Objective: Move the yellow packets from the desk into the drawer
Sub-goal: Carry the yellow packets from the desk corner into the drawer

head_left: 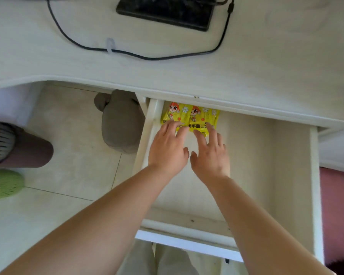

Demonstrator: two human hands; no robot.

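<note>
Open drawer (292, 159) under table (266, 80): left hand (168, 150) and right hand (210, 155), fingers spread flat, pressing yellow packets (190, 116) lying just beyond fingertips, side by side.

My two bare hands touch bright yellow plastic packets (190, 118) printed with a red-haired cartoon figure, white flowers and black characters. The open wooden drawer (266, 165) is pale cream, like the whitish desk top (266, 66). A black flat device (167, 10) and a black cable (167, 57) lie there.
</note>
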